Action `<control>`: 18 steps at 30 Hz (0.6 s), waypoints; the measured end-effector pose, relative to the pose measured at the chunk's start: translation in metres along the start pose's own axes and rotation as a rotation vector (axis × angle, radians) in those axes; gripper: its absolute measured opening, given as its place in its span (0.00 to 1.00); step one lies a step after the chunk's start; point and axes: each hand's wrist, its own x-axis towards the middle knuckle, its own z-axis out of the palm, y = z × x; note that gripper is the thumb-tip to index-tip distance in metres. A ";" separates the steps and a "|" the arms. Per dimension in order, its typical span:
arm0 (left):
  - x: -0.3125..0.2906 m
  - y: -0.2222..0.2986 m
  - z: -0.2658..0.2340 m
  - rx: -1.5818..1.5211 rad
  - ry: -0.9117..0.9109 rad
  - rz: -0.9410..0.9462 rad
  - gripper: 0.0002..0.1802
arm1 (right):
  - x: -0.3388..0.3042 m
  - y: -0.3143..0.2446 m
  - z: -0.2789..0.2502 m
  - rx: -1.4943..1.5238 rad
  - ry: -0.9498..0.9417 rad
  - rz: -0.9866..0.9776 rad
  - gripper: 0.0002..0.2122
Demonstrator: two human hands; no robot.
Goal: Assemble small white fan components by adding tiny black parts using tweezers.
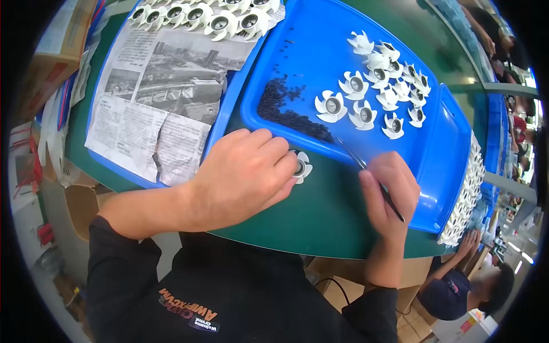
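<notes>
A: What are the hands doing?
B: The left hand (243,174) is pinching a white fan wheel (301,167) on the green tabletop (320,214); the right hand (389,191) is gripping tweezers (366,171), fingers closed.
A: Farther off?
B: Black pellets (286,108) are lying in the blue tray (309,51).

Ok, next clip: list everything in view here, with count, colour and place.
white fan impeller: one, white, on the green table under the left fingertips
loose impellers: about fifteen, white, in the blue tray
small dark beads: one pile, black, blue tray's near left
blue tray: one, centre
finished impellers: a row, white, top left
newspaper: grey, lining the left tray
green table: one
tweezers: one, dark, in the right hand
co-worker: one, lower right
left hand: on the impeller
right hand: gripping the tweezers
</notes>
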 end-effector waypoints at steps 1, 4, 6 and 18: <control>0.000 -0.001 0.001 -0.011 0.005 0.005 0.15 | 0.001 -0.005 -0.001 0.018 -0.001 -0.058 0.11; 0.000 -0.001 0.000 -0.025 0.005 0.011 0.15 | -0.003 -0.019 0.003 0.106 -0.049 -0.153 0.13; 0.000 -0.001 0.000 -0.031 -0.001 0.011 0.15 | -0.005 -0.024 0.010 0.130 -0.098 -0.167 0.14; 0.001 -0.001 0.000 -0.040 0.002 0.010 0.17 | -0.007 -0.021 0.025 0.133 -0.127 -0.171 0.14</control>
